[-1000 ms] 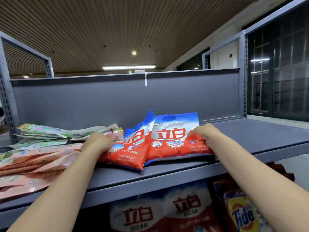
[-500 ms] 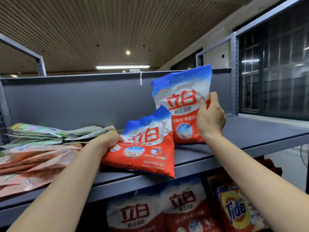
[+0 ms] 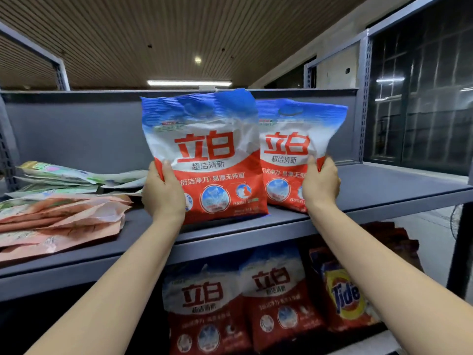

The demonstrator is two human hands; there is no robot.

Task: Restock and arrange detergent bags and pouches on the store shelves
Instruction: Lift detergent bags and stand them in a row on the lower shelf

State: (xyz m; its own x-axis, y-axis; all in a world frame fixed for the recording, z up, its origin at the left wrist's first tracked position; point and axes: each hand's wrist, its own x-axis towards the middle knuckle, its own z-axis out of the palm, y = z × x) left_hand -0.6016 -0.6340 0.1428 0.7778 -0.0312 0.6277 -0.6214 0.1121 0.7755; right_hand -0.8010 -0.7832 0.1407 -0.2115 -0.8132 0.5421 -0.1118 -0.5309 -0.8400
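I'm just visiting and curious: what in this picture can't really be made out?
All in the head view:
- Left edge of right bag: hidden behind left bag.
- Fingers of the left hand and right hand: behind the bags.
- Fine print on both bags: too small.
- Flat pouches: cut off by the left edge.
- Lower-shelf bags: dim, blurred.

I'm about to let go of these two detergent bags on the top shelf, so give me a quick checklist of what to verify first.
1. Left hand grips the left bag: ok.
2. Right hand grips the right bag: ok.
3. Both bags upright, labels facing out: ok.
4. Left bag's bottom seated on the shelf: cannot tell.
5. Bags side by side without overlap: not ok, left bag covers the right bag's edge.
6. Clear of the flat pouches: ok.
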